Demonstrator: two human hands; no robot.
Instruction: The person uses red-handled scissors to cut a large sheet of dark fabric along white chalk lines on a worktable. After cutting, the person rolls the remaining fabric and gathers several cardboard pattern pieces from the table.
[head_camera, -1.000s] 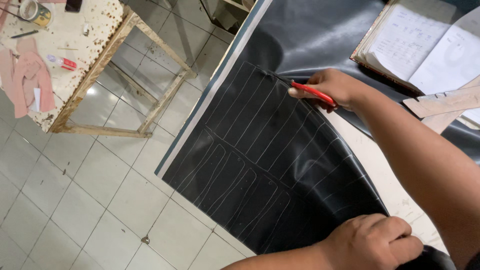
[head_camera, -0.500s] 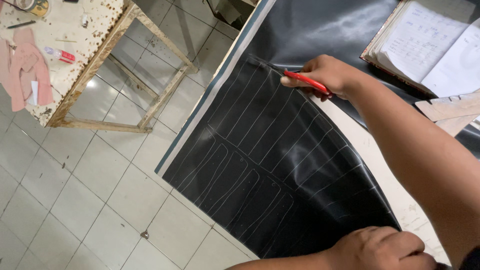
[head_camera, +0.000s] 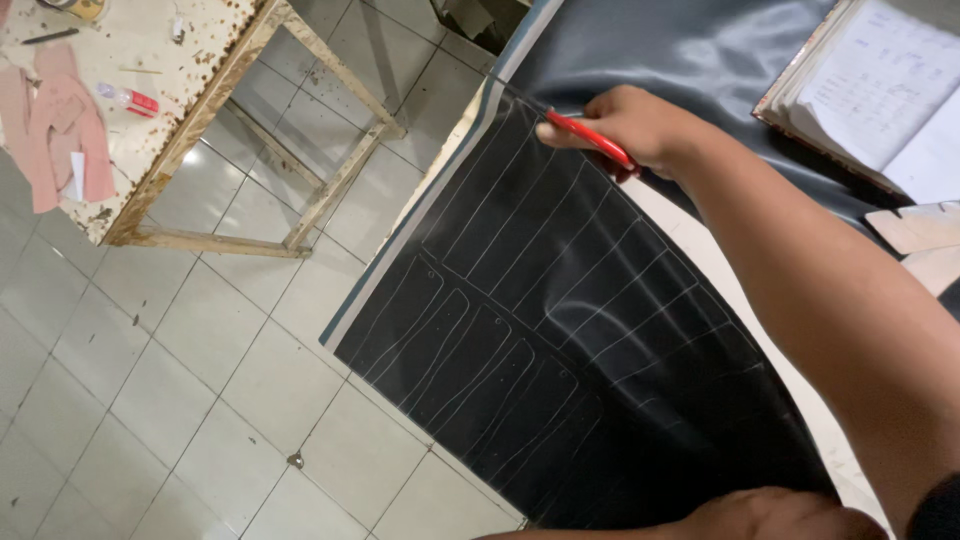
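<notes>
Head view: a smooth black sheet (head_camera: 560, 330), chalked with narrow rounded outlines, hangs off the table edge over grey floor tiles (head_camera: 150, 400). Right hand (head_camera: 640, 130) clenches a red cutter (head_camera: 590, 138) at its top edge; left hand (head_camera: 780, 515) pins the lower corner, grip unclear.

View: single head-worn camera, looking steeply down from above the person's own arms.
Facing: down onto a black sheet (head_camera: 560, 330) hanging off a work surface — tiled floor (head_camera: 150, 400) beyond its edge.
Nearness: close; the right hand (head_camera: 640, 125) sits near the upper centre, the left hand (head_camera: 770, 515) is cut off by the bottom edge.
Far edge: a wooden table (head_camera: 200, 110) at upper left — an open notebook (head_camera: 880, 100) at upper right.
Shared: nothing, as only one view exists.
</notes>
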